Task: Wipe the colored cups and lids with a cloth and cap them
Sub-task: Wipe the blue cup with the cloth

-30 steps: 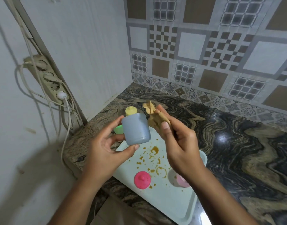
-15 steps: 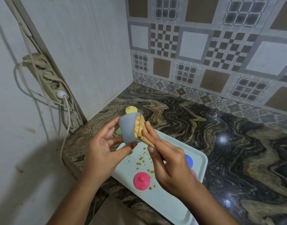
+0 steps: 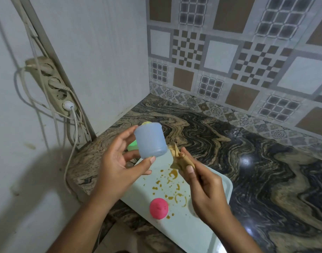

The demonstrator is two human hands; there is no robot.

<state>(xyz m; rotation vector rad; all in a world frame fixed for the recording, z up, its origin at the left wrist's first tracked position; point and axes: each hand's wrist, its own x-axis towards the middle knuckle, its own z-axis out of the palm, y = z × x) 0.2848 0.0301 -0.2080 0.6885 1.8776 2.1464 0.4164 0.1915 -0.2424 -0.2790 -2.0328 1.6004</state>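
My left hand (image 3: 118,165) holds a pale blue cup (image 3: 150,141) upside down above the tray, fingers behind it and thumb at its lower rim. Just to the right of the cup, my right hand (image 3: 205,190) pinches a crumpled tan cloth (image 3: 178,157), which is not touching the cup. A pink lid (image 3: 158,208) lies on the pale tray (image 3: 202,240). A green piece (image 3: 132,146) and a yellow piece (image 3: 146,123) peek out from behind the cup.
Brown sauce spots (image 3: 172,183) stain the tray's middle. The tray lies at the front edge of a dark marbled counter (image 3: 257,170). A power strip (image 3: 54,88) with hanging cables is fixed to the left wall. Patterned tiles cover the back wall.
The cloth was pressed against the cup's side half a second ago; my right hand has pulled it down and to the right, clear of the cup. My left hand has turned the cup more upright.
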